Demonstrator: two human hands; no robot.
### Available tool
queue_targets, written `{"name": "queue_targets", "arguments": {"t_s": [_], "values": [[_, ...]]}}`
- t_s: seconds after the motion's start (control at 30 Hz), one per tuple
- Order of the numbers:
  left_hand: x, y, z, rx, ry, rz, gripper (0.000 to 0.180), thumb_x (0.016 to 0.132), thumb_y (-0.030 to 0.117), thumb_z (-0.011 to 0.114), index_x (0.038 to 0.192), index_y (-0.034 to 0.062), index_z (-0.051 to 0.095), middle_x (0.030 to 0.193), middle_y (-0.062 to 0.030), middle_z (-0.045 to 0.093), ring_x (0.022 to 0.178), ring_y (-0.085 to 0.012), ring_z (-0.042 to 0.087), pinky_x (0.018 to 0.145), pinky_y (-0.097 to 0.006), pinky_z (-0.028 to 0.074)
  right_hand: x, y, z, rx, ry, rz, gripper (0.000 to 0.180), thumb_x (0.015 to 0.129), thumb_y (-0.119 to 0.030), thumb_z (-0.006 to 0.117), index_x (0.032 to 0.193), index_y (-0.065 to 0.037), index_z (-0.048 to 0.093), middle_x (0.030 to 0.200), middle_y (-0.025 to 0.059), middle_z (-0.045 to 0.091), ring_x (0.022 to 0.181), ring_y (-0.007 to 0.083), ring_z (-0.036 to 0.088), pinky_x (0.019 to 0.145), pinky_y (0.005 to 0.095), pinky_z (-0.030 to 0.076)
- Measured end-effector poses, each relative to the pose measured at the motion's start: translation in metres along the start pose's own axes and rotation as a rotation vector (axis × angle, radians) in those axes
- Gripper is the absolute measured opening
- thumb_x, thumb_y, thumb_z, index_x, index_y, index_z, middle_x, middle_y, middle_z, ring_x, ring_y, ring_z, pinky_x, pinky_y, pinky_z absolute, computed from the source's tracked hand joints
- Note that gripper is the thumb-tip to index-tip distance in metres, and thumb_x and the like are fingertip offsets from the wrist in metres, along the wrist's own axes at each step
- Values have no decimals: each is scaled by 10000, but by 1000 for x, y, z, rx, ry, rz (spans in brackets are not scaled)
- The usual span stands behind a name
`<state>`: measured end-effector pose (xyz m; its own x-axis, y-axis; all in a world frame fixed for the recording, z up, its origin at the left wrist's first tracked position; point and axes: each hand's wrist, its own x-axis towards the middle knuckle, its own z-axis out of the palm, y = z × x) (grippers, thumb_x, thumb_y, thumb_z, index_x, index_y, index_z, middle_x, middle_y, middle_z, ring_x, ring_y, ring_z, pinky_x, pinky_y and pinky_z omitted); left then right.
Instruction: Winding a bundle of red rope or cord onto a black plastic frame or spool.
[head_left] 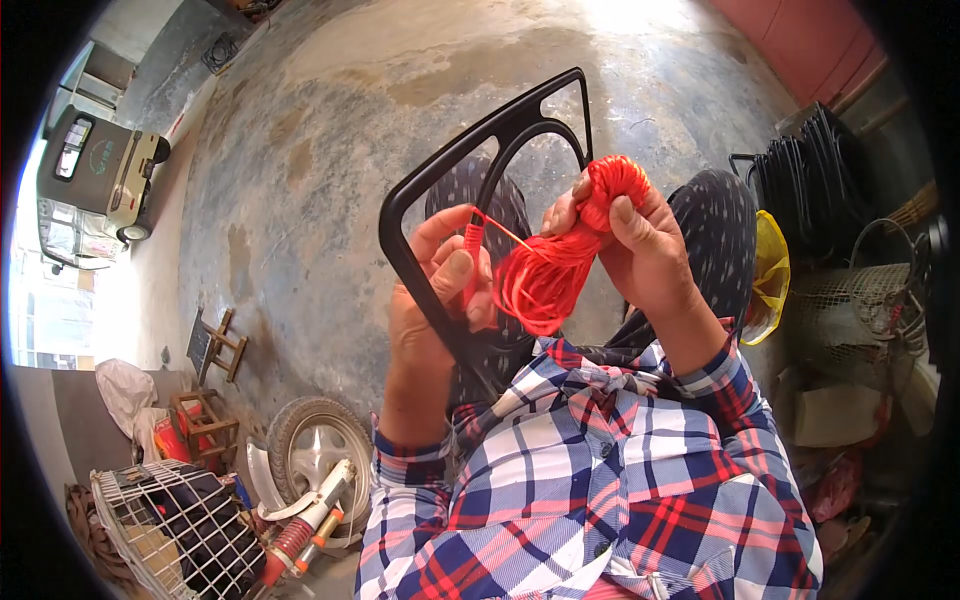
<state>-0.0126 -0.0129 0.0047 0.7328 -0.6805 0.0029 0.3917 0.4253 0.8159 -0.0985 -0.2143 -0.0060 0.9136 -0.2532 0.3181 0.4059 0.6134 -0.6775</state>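
Observation:
A black tubular frame (411,186) with rounded corners and a curved inner bar stands tilted over my lap. My left hand (440,285) is closed round the inner bar, where red cord (472,240) is wound in tight turns. The outer bar passes in front of that hand and hides part of it. In my right hand (645,240) I grip a looped bundle of red cord (550,280), its loops hanging toward the left. A single taut strand runs from the bundle to the wound turns by my left fingertips.
On the right are several stacked black frames (815,165), a yellow bag (767,275) and a wire basket (850,300). To the left lie a small wooden stool (225,345), a wheel (320,450) and a white wire crate (180,520). A three-wheeled vehicle (100,180) stands farther off.

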Motion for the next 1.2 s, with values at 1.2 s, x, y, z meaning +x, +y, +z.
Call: {"name": "queue_targets", "arguments": {"t_s": [1.2], "values": [[-7,-4,28,-77,52,-90,371,940,205,637,1229,-23,591,1094,-108,680,953,-167,678,825,-283,550,10,-8,33,-348,53,156,129,909,-130,625,891,-3,644,750,33,659,696,70,593,636,229,458]]}}
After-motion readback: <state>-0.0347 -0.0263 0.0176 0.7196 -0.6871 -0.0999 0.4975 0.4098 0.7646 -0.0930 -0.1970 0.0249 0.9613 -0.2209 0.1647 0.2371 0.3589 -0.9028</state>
